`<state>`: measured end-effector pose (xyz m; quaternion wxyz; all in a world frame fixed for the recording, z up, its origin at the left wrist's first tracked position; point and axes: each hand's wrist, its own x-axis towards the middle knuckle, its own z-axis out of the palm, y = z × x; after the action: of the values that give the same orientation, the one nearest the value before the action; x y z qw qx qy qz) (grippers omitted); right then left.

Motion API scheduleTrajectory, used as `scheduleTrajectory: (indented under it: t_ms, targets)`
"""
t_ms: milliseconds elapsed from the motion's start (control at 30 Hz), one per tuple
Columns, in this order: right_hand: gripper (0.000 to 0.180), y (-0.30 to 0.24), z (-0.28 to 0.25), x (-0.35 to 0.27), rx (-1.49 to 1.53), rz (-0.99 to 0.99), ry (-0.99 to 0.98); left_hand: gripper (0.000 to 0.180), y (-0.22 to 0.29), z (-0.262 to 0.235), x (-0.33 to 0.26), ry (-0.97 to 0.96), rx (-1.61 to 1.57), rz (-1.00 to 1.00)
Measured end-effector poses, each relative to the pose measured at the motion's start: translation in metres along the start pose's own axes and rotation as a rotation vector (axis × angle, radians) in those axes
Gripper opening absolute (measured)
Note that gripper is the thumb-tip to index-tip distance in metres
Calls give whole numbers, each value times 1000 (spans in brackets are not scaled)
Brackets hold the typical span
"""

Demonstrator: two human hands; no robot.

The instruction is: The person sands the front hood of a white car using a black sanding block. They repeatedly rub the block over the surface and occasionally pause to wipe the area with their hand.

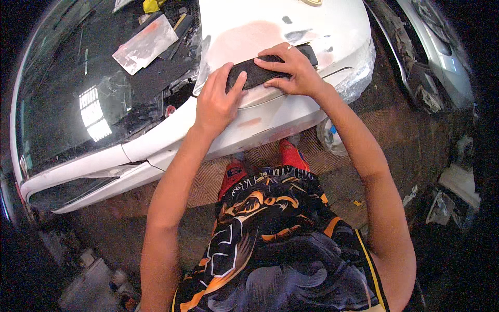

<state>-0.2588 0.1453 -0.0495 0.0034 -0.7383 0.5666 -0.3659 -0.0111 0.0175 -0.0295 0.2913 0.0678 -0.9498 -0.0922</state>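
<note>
A long black sanding block (252, 75) lies flat on the white car's front fender (270, 101), near its upper edge. My left hand (218, 99) grips the block's left end, thumb and fingers on either side. Over its right part, my right hand (291, 70) is curled with the fingers spread along the top. The block's far right end sticks out past that hand. Just beyond the block, a pinkish filler patch (247, 41) shows on the white panel, with small grey and dark spots to its right.
On the windshield (67, 104) side lie a smeared mixing board (145, 44) and dark sheets. Clear plastic film (358, 78) wraps the car's front corner. Another car (442, 52) stands at the right. Scrap pieces (442, 208) lie on the floor at right; boxes (93, 283) stand lower left.
</note>
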Motion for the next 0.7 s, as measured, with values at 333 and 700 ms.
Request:
scheduleTrajectory:
  t_ms: [333,700]
  targets:
    - [59,-7,7,-5,-100,-27,0,62,5,-7,-11,-14,25,-22]
    - [62,-4,9,-6,-90,-38,32,56,11,-12,-17,-30,63,-17]
